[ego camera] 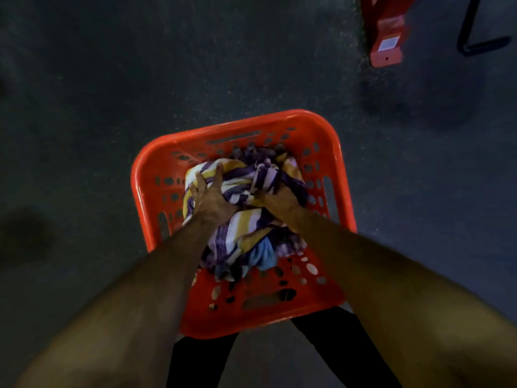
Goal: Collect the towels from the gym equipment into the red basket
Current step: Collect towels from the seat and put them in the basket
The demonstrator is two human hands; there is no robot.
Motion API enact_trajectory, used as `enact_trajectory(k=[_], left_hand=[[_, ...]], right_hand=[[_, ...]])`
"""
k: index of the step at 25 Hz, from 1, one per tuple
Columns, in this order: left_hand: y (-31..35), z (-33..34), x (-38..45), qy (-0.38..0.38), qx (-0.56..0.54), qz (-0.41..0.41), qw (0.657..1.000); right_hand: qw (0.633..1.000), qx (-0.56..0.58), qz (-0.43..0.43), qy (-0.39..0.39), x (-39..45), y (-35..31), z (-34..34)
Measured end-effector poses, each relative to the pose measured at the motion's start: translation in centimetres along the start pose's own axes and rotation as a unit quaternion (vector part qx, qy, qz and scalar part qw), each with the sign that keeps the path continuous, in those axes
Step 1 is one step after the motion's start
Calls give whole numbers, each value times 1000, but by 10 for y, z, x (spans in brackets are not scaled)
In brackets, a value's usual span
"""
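Observation:
A red perforated basket (156,175) stands on the dark floor right below me. A bunched towel with purple, white and yellow stripes (237,228) fills its middle, lying over a blue cloth (264,254) and other dark fabric. My left hand (208,196) lies spread flat on the towel's left side, fingers pointing away from me. My right hand (275,198) is closed around a fold of the same towel on the right side. Both forearms reach down into the basket.
A red metal foot of gym equipment (387,37) stands at the top right, with a black bent bar (475,44) beside it. Dark speckled floor (98,93) surrounds the basket. My legs in black trousers (333,340) are just behind the basket's near rim.

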State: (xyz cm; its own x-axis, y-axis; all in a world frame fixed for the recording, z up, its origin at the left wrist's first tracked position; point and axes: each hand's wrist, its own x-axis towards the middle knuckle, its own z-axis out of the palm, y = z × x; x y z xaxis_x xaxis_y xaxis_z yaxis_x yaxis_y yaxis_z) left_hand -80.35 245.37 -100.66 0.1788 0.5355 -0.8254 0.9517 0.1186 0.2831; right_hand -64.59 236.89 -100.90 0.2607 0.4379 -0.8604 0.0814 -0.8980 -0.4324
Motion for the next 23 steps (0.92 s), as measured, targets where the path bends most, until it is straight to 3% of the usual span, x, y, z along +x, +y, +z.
enact_trajectory(k=[3, 5, 7, 10, 14, 18, 23], left_hand=[[5, -12, -19, -5, 7, -8, 1000], [15, -32, -69, 35, -11, -6, 999], [23, -54, -132, 73, -125, 1, 989], [40, -97, -252, 120, -277, -61, 951], [58, -138, -367, 177, -382, -72, 904], [85, -168, -472, 258, -508, -48, 820], [95, -194, -612, 388, -595, -16, 703]], right_hand=[[1000, -10, 5, 22, -18, 3, -7], [999, -15, -2, 51, -68, -12, -18], [998, 25, -1, 64, -132, -33, -31], [993, 75, 10, 86, -242, -78, -52], [985, 115, -75, 106, -359, -131, -78], [973, 108, -195, 66, -451, -171, -93], [946, 83, -303, -79, -558, -225, -77]])
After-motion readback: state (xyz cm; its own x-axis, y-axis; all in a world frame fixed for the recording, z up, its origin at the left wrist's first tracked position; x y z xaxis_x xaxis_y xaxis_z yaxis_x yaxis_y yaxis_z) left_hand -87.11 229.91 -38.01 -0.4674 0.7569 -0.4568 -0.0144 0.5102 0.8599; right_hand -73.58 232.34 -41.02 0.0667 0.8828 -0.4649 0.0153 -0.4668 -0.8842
